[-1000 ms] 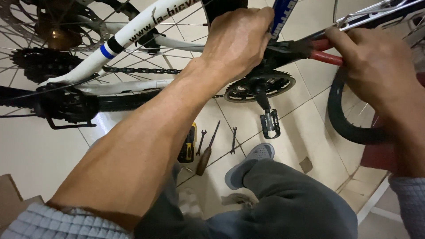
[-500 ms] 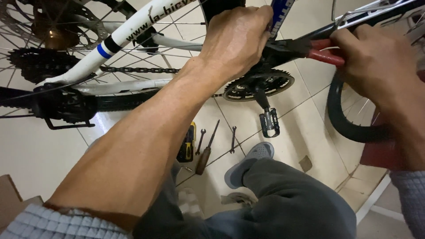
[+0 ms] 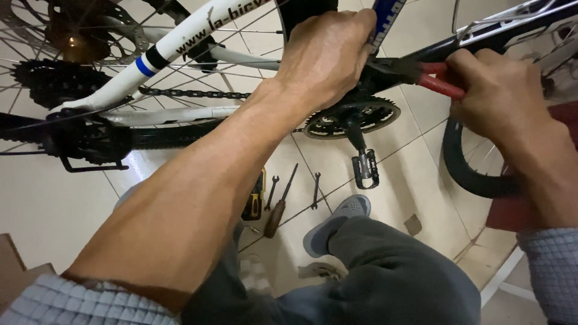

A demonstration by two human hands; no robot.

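Red-handled pliers [image 3: 415, 75] sit above the chainring [image 3: 352, 117], jaws at the bicycle frame [image 3: 180, 42]. Your right hand [image 3: 503, 99] grips their handles, fist closed, while your left hand [image 3: 325, 57], forearm outstretched, wraps tightly around the frame.

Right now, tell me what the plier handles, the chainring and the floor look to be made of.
Plier handles: red plastic or rubber coating over metal, smooth, held in the right hand. Chainring: dark metal, apparently steel or alloy, with cut teeth and a dull sheen. Floor: glazed ceramic tile, pale and glossy, with grout lines and reflections. The left hand grips the frame.
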